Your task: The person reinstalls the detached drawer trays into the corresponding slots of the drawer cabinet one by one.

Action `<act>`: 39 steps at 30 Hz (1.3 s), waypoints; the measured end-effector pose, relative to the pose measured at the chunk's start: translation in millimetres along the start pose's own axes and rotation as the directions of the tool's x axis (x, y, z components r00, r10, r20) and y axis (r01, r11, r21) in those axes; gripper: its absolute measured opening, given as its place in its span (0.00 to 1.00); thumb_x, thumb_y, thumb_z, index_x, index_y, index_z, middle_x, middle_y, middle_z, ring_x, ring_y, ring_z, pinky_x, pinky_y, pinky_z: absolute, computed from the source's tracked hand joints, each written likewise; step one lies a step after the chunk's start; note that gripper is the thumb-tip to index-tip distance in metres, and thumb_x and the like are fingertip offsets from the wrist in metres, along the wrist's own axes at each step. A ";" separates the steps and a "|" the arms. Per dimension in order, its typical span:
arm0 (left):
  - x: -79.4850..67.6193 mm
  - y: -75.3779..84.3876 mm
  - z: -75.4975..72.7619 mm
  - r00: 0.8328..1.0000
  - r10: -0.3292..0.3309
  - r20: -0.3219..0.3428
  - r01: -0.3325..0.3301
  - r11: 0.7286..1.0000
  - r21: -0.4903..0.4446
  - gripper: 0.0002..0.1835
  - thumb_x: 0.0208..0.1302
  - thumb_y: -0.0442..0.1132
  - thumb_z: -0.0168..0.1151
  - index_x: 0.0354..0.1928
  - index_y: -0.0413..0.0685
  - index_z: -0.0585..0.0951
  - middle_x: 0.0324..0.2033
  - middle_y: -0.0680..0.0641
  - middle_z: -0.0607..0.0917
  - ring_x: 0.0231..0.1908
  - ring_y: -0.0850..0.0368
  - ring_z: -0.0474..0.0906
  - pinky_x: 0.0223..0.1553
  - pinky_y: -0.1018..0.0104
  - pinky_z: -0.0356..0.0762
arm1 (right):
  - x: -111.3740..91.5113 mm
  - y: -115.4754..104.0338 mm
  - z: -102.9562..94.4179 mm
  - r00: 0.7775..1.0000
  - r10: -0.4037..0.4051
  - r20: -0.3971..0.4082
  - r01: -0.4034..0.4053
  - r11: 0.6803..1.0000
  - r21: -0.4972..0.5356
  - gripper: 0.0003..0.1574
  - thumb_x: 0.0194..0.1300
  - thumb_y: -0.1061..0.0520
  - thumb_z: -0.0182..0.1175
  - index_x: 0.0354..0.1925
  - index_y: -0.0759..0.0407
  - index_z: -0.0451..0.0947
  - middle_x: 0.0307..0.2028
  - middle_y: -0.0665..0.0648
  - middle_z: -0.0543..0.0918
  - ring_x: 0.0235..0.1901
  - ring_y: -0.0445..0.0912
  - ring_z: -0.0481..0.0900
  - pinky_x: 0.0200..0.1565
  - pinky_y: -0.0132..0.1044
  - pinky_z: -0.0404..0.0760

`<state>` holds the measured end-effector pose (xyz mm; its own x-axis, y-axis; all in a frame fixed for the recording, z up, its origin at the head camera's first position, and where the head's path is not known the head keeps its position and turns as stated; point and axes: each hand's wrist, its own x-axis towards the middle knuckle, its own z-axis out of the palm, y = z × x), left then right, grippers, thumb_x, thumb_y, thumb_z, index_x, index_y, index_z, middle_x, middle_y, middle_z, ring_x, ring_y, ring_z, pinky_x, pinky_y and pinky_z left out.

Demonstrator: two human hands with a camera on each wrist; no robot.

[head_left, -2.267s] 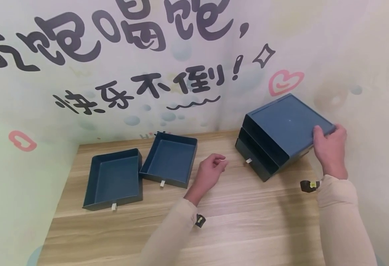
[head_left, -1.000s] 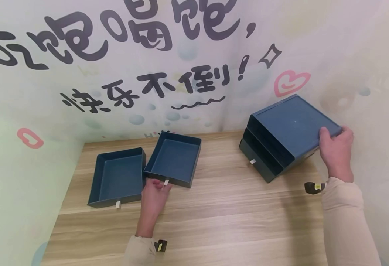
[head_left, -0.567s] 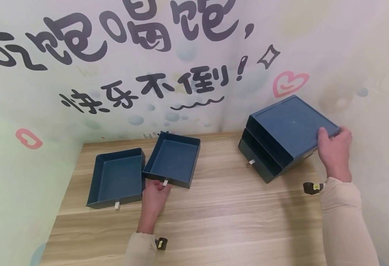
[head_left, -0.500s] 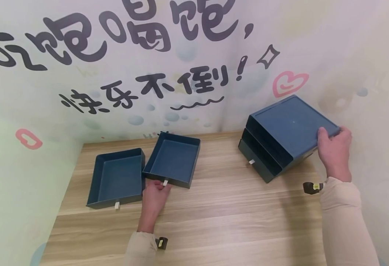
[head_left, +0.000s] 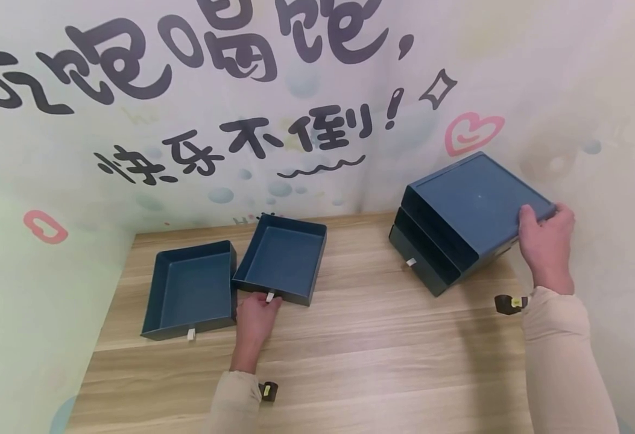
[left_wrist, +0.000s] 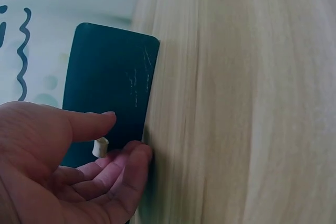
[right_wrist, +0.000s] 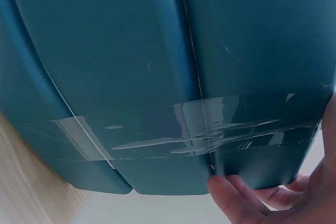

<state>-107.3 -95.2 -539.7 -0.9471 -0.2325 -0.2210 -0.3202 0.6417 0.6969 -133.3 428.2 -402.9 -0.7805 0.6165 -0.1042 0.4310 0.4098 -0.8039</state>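
My right hand (head_left: 546,244) grips the rear right corner of a dark blue drawer cabinet (head_left: 477,199), thumb on its top. The cabinet's two upper slots are empty; the bottom one has a drawer with a white tab (head_left: 411,262). In the right wrist view, clear tape (right_wrist: 231,124) crosses the cabinet's tiers. My left hand (head_left: 254,316) is at the front of the nearer-middle loose drawer (head_left: 284,256). In the left wrist view its thumb (left_wrist: 94,125) lies by the drawer front and its fingers lie low beside it, with the white tab (left_wrist: 100,147) showing between, not visibly pinched.
Another empty blue drawer (head_left: 195,295) lies to the left, its corner close against the first. Both sit on a wood-grain table (head_left: 360,361). A wall with large black writing (head_left: 252,135) rises behind the table, and another wall stands at the right.
My left hand has gone leftward, from between the loose drawer and the cabinet to that drawer's front, and stays near the tab. My right hand keeps its hold on the cabinet.
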 end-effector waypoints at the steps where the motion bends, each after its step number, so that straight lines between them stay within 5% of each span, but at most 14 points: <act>1: 0.3 -0.2 0.6 1.000 0.001 -0.003 -0.001 1.000 0.000 0.20 0.66 0.46 0.66 0.47 0.35 0.84 0.39 0.37 0.91 0.38 0.44 0.86 0.41 0.51 0.81 | -0.1 -0.2 0.0 1.000 0.000 -0.002 0.000 1.000 0.001 0.52 0.73 0.35 0.43 0.79 0.61 0.37 0.76 0.65 0.48 0.72 0.55 0.55 0.75 0.50 0.58; 13: 0.7 -0.8 3.3 0.997 0.064 -0.050 -0.059 0.993 0.102 0.18 0.68 0.45 0.64 0.46 0.34 0.84 0.37 0.38 0.91 0.42 0.37 0.85 0.47 0.40 0.80 | -1.0 -0.7 -0.3 1.000 0.004 0.005 -0.004 1.000 -0.002 0.52 0.73 0.34 0.43 0.79 0.60 0.37 0.75 0.64 0.48 0.70 0.53 0.56 0.72 0.48 0.61; 25: -3.9 0.3 3.0 0.979 0.151 -0.134 -0.127 0.977 0.173 0.13 0.71 0.44 0.62 0.42 0.39 0.84 0.34 0.40 0.90 0.36 0.41 0.86 0.42 0.45 0.84 | -0.7 -0.8 0.2 1.000 0.006 0.004 -0.006 1.000 0.007 0.51 0.74 0.35 0.43 0.78 0.60 0.38 0.74 0.63 0.48 0.70 0.52 0.56 0.72 0.46 0.61; 34: -2.4 -4.3 2.2 0.956 0.228 -0.185 -0.200 0.967 0.160 0.11 0.70 0.43 0.63 0.38 0.41 0.85 0.33 0.41 0.91 0.35 0.44 0.88 0.41 0.47 0.86 | -1.0 -0.5 0.5 1.000 0.005 -0.009 -0.005 1.000 0.008 0.51 0.73 0.34 0.44 0.79 0.60 0.38 0.75 0.64 0.49 0.72 0.54 0.56 0.75 0.48 0.59; 39: -3.3 -5.2 -0.2 0.964 0.177 -0.199 -0.161 0.982 0.093 0.12 0.70 0.44 0.64 0.40 0.41 0.86 0.35 0.42 0.91 0.37 0.47 0.89 0.43 0.49 0.86 | -0.6 -0.5 0.6 1.000 0.004 -0.011 -0.004 1.000 0.011 0.51 0.73 0.34 0.44 0.78 0.60 0.39 0.75 0.64 0.49 0.72 0.54 0.56 0.75 0.48 0.59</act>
<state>-102.5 -98.0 -542.4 -0.9657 -0.2555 0.0459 -0.1635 0.7359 0.6570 -133.3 427.2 -402.8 -0.7738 0.6253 -0.1010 0.4287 0.3997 -0.8102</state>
